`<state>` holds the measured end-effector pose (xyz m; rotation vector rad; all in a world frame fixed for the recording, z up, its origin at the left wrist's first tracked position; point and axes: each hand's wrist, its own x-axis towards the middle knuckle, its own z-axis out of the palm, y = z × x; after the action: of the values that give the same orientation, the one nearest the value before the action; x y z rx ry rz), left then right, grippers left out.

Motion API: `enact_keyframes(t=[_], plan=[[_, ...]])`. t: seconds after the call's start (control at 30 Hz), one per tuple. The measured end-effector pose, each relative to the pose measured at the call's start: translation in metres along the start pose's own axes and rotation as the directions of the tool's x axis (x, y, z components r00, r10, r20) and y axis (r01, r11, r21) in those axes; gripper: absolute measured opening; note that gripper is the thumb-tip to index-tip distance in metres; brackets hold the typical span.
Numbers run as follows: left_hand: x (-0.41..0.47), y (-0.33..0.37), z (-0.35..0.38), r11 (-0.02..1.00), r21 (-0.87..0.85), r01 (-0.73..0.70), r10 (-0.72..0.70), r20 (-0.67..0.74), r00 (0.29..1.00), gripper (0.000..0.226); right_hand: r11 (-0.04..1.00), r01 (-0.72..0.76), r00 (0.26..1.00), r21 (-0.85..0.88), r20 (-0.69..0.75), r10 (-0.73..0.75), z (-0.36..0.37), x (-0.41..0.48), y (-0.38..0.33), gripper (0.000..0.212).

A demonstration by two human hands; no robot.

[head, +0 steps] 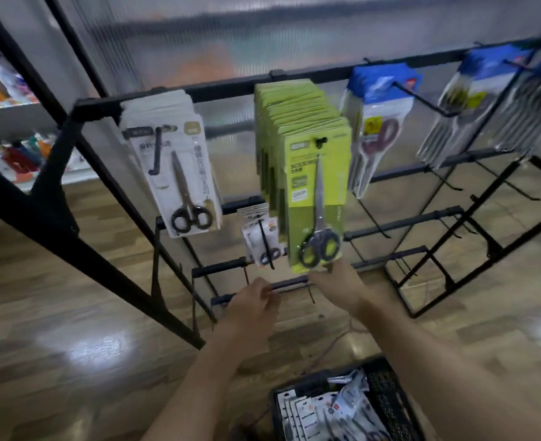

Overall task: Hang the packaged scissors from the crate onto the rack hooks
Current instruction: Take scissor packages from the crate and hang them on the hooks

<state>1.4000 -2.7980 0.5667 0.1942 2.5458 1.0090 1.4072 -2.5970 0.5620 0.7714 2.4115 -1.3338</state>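
finding: the right hand reaches up to the lower edge of the front green pack. its fingers lie close together at the card. whether they pinch it or only steady it cannot be told. the left hand is curled, fingertips drawn together at the end of a low bar. whether it holds anything there cannot be told.

location of stock: the remaining packaged scissors lie loose in the black crate on the floor, near right. the green row hangs mid-rack on a well-filled hook.

risks, as judged: the green row reaches the hook tip, so a tug on the front pack could slide it off or tear its hang hole. the rack carries many bare hooks pointing toward the person, so a reaching forearm could snag on one. the crate sits close to the person, so a step back could tip it.

surface and room: glossy wood-pattern floor with glare patches. a ribbed translucent panel stands behind the rack. white packs hang at left, small packs below them, blue-topped packs at right. shelves of goods show far left, blurred.
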Motion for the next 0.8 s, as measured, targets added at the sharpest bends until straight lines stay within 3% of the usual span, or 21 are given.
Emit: enact_keyframes(t=[0.03,0.1,0.33,0.43,0.57,0.8], plan=[[-0.008,0.008,0.005,0.999,0.035,-0.008,0.007,0.021,1.0,0.016,0.995,0.054,0.998,-0.087,-0.014,-0.056,-0.017,-0.022,0.003,0.043],[-0.028,0.032,0.017,0.991,0.129,-0.022,0.017,0.038,0.999,0.022,0.972,0.123,0.989,-0.198,-0.05,-0.136,-0.051,-0.06,0.018,0.059],[-0.087,0.152,0.072,0.937,0.333,-0.103,0.136,-0.077,0.988,0.048,0.774,0.316,0.923,-0.549,-0.01,-0.384,-0.162,-0.144,0.064,0.062],[-0.112,0.189,0.099,0.903,0.403,-0.148,0.209,-0.111,0.971,0.05,0.754,0.284,0.922,-0.593,-0.047,-0.384,-0.198,-0.17,0.092,0.058],[-0.133,0.218,0.117,0.843,0.495,-0.209,0.262,-0.039,0.964,0.051,0.763,0.249,0.925,-0.597,-0.088,-0.37,-0.227,-0.199,0.122,0.061],[-0.154,0.21,0.108,0.794,0.539,-0.283,0.329,0.01,0.944,0.054,0.772,0.182,0.938,-0.609,-0.127,-0.322,-0.215,-0.23,0.134,0.061]])
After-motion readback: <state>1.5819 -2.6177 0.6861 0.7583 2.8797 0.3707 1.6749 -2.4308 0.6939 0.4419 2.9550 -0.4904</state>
